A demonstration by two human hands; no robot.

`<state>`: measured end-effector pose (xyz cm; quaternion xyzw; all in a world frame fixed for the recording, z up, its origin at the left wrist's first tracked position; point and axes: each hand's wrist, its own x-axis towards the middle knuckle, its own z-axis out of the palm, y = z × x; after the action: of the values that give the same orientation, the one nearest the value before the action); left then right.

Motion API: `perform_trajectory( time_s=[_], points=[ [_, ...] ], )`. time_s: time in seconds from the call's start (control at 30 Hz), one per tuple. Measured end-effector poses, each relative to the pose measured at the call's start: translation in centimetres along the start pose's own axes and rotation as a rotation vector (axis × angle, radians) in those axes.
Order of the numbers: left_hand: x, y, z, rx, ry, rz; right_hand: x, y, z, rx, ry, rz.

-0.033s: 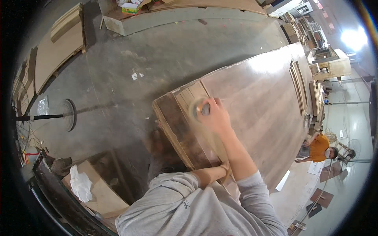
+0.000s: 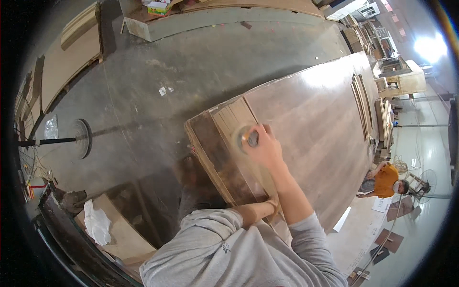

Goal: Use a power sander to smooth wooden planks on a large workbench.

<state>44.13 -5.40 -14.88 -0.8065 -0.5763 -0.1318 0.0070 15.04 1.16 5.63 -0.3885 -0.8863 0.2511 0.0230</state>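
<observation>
My right hand (image 2: 266,149) is wrapped round a disc-shaped tool (image 2: 245,139) with a pale, motion-blurred rim and an orange and grey middle. It is over a long, narrow wooden board (image 2: 234,113) with grooves along it, lying near the left end of a large brown worktable (image 2: 306,110). Whether the disc touches the board I cannot tell. My left hand (image 2: 274,204) is at the near end of the board, close to my body. Its fingers are mostly hidden behind my right forearm and the board edge.
Thin wooden strips (image 2: 362,107) lie toward the table's far right. A person in an orange top (image 2: 385,181) stands at the right, beside a fan (image 2: 425,183). On the left are a round-based stand (image 2: 83,138) and a board with a white plastic bag (image 2: 97,224).
My right hand and the disc-shaped tool have shifted slightly toward me along the board. My left hand stays in place.
</observation>
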Motion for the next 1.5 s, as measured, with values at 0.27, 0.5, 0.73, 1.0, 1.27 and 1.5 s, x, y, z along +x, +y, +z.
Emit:
perform_trajectory(
  time_s=[0.27, 0.5, 0.73, 1.0, 1.27, 1.5],
  points=[
    [-0.4, -0.7, -0.9, -0.046, 0.013, 0.071, 3.5, -5.1, 0.5, 0.024, -0.022, -0.005],
    [-0.7, -1.3, -0.6, -0.036, 0.019, 0.085, 4.2, -5.9, 2.3, -0.014, -0.007, -0.158],
    [-1.8, -1.5, -1.0, -0.077, 0.043, 0.127, -7.1, 2.5, -3.0, -0.012, 0.014, 0.192],
    [-2.6, -4.1, -2.7, -0.131, 0.150, 0.208, -9.4, 4.1, -3.0, 0.007, 0.041, 0.241],
    [-2.2, -1.7, 2.5, 0.199, 0.069, 0.237, 0.7, -2.2, -0.8, 0.014, -0.002, 0.106],
    [-2.7, -6.7, -7.2, -0.336, -0.082, 0.305, -10.7, 8.1, -2.2, -0.045, -0.009, 0.138]
  ],
)
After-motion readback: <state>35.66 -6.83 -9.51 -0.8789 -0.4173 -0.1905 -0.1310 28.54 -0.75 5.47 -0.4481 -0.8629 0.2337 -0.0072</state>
